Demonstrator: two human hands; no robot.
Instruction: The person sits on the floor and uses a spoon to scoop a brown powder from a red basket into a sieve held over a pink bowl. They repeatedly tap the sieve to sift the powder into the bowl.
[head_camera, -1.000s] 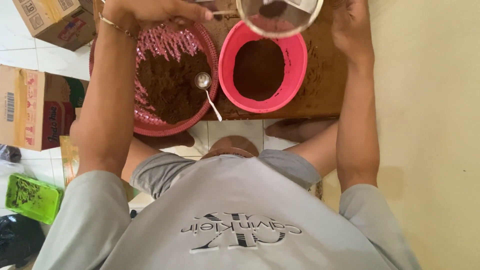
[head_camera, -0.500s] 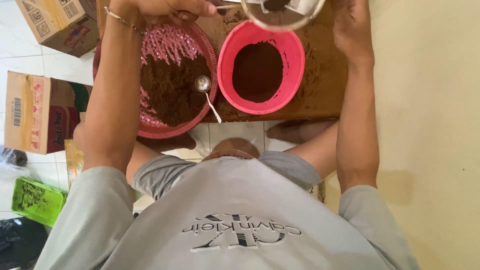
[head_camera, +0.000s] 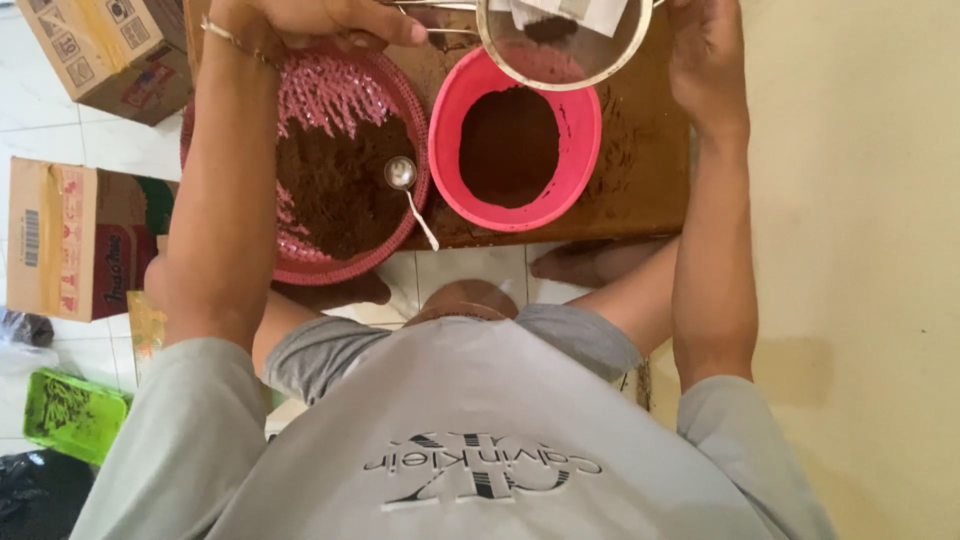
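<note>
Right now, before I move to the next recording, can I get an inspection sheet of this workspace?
Surface: wooden board dusted with brown powder, set over a white tiled floor.
Job's things: round sieve held above pink bowl of brown powder; pink woven tray of the same powder, with a metal spoon lying on its rim.
Clutter: cardboard boxes, green tray, dark bag at bottom left.
Hands: left hand grips the sieve's handle; right hand at the sieve's far side, fingers out of frame.
Cables: nothing seen.
Surroundings: cream wall on the right.
</note>
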